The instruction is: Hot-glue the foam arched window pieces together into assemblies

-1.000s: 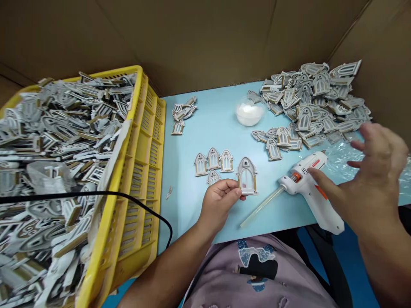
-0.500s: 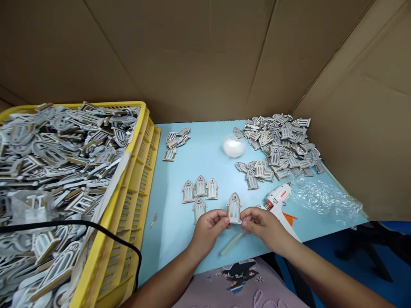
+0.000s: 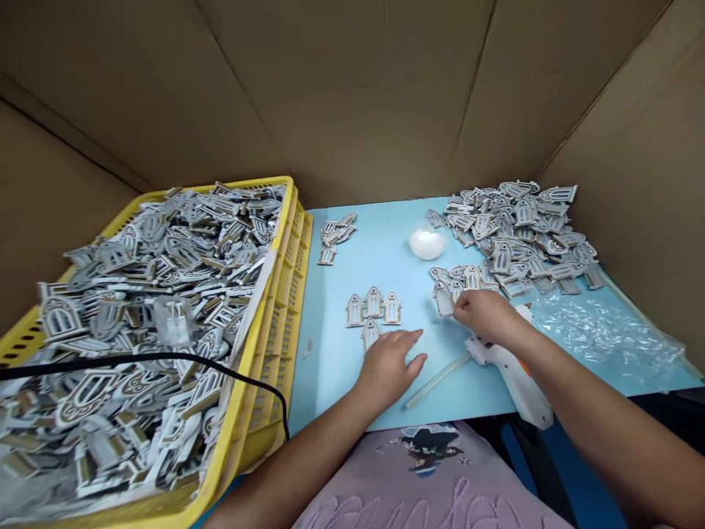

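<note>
Your two-handed hold on arched piece has parted; that handling looks finished. Left hand (image 3: 388, 367): fingers apart, just beside four arched window pieces (image 3: 373, 303). Right hand (image 3: 487, 314): fingertips bunched at window-piece cluster (image 3: 472, 277) near glue gun (image 3: 518, 382); can't tell if clamped.

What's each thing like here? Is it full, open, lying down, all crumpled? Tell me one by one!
Left hand: open, palm down
Right hand: fingers bunched; grip hidden
Four arched pieces: lying flat
Glue gun: lying down; can't tell if hot
Glue stick: poking out
Yellow crate: heaped full
Bowl: holding something white
Clear plastic: crumpled
Black cable: draped across
</note>
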`<state>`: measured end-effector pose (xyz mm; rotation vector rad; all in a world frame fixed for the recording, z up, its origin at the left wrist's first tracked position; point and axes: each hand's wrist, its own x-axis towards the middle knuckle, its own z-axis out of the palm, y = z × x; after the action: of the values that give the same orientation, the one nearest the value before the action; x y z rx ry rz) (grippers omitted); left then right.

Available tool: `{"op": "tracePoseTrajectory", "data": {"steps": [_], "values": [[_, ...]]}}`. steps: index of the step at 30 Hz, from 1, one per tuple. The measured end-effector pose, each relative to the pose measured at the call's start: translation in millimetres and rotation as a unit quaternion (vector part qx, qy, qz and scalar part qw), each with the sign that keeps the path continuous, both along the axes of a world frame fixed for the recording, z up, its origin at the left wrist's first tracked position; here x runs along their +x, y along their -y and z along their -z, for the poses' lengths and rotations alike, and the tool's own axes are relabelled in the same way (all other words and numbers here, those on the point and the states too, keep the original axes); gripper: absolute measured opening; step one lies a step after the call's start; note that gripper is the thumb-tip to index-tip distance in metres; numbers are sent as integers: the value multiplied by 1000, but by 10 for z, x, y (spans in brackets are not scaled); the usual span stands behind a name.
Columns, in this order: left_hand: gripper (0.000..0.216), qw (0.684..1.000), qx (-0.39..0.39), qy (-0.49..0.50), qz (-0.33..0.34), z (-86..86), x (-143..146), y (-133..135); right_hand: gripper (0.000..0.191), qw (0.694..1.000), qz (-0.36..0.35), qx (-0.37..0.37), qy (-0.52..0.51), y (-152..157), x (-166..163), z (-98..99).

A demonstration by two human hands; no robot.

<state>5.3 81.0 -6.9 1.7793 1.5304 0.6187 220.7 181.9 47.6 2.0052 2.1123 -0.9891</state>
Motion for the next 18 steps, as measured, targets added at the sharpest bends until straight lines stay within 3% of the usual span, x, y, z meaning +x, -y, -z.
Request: {"op": "tracePoseTrajectory", "data": {"steps": [3,6,11,14,18], "values": [[48,992,57,-113,-11,-69,-107,-139,29,1000,4,6,-3,90,318,-122],[42,977,82,-195,-9,-11,-176,-229,27,999,29,3,-32,320,753,-191],[38,960,109,-253,48,130,-72,-62,31,996,81,8,-29,595,1203,-190],[33,954,125,-260,81,149,19,111,32,997,72,11,12,519,1109,-165],[23,951,132,-260,99,154,22,204,33,997,17,5,78,162,576,-29]]}}
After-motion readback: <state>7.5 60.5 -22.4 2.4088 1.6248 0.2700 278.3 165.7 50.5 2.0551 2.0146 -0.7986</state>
